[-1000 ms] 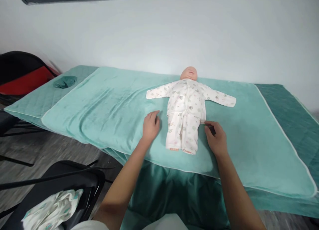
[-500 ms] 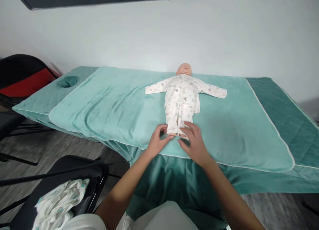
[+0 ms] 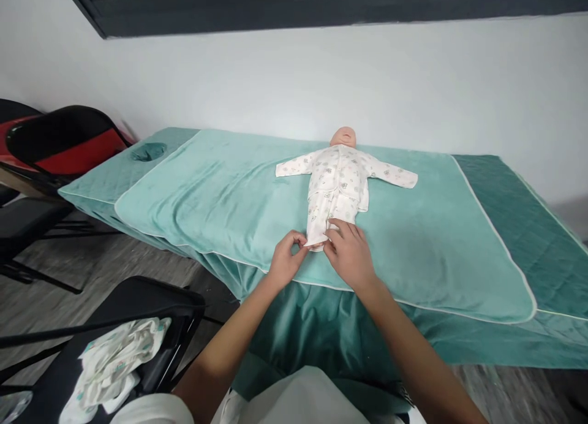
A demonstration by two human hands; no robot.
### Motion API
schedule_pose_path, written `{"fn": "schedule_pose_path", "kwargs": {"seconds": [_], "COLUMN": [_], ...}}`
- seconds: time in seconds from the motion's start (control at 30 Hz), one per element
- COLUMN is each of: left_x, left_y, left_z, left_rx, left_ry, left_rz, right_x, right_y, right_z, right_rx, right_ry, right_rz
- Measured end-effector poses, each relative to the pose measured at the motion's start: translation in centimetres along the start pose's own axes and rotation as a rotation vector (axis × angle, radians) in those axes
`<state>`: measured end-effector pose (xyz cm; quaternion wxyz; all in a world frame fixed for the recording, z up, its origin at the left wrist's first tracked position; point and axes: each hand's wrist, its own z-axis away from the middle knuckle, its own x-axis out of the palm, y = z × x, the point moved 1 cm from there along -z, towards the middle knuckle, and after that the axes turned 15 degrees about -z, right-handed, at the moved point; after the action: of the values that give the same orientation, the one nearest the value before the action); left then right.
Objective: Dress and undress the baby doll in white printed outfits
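A baby doll [image 3: 339, 180] in a white printed top and trousers lies on its back on a light teal towel [image 3: 220, 197], head toward the wall and arms spread. My left hand [image 3: 285, 262] pinches the hem of the doll's left-side trouser leg [image 3: 316, 228]. My right hand [image 3: 349, 255] is closed on the same hem from the other side and covers the other foot.
The towel lies over a darker teal padded table [image 3: 514, 185] against the white wall. A black chair [image 3: 138, 326] at bottom left holds crumpled printed baby clothes [image 3: 113, 363]. Another black and red chair [image 3: 64, 145] stands at far left.
Both hands came from either side of the doll's hips to its feet and closed on the trouser hem. My view pulled back and shifted slightly.
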<state>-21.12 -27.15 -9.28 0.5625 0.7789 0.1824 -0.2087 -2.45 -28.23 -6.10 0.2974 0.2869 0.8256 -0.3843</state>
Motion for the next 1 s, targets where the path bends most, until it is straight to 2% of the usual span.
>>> {"fn": "schedule_pose_path", "kwargs": {"seconds": [0.13,0.27,0.37,0.47,0.53,0.6,0.73,0.9,0.97,1.0], "left_x": [0.0,0.3,0.2,0.1,0.3,0.6,1.3,1.9,2.2,2.4], "left_y": [-0.4,-1.2,-2.1,-3.1,-3.9,-4.4,-4.5,-4.3,-4.4,-4.5], "left_z": [0.3,0.4,0.4,-0.3,-1.4,-2.9,-6.3,-10.4,-12.1,-13.1], "left_rx": [-0.01,-0.032,-0.041,-0.072,-0.168,-0.285,-0.432,-0.451,-0.443,-0.436], "left_ry": [0.044,0.035,0.008,0.015,0.07,0.143,0.22,0.238,0.238,0.232], "left_rz": [0.029,0.003,0.014,0.167,0.317,0.446,0.489,0.516,0.573,0.6], "right_x": [-0.2,0.0,-0.1,-0.7,-1.0,-1.0,-0.7,-1.9,-2.7,-3.0], "right_y": [-0.8,-1.0,0.1,2.1,3.4,4.2,4.3,4.3,5.2,6.1], "right_z": [0.6,1.5,1.9,2.4,2.8,3.3,4.0,4.0,3.4,2.8], "right_rx": [-0.038,-0.04,-0.04,0.025,0.067,0.074,0.043,0.013,0.038,0.074], "right_ry": [0.035,0.02,0.029,0.145,0.16,0.107,-0.001,-0.096,-0.127,-0.1], "right_rz": [-0.05,-0.082,-0.182,-0.264,-0.273,-0.274,-0.304,-0.383,-0.497,-0.566]}}
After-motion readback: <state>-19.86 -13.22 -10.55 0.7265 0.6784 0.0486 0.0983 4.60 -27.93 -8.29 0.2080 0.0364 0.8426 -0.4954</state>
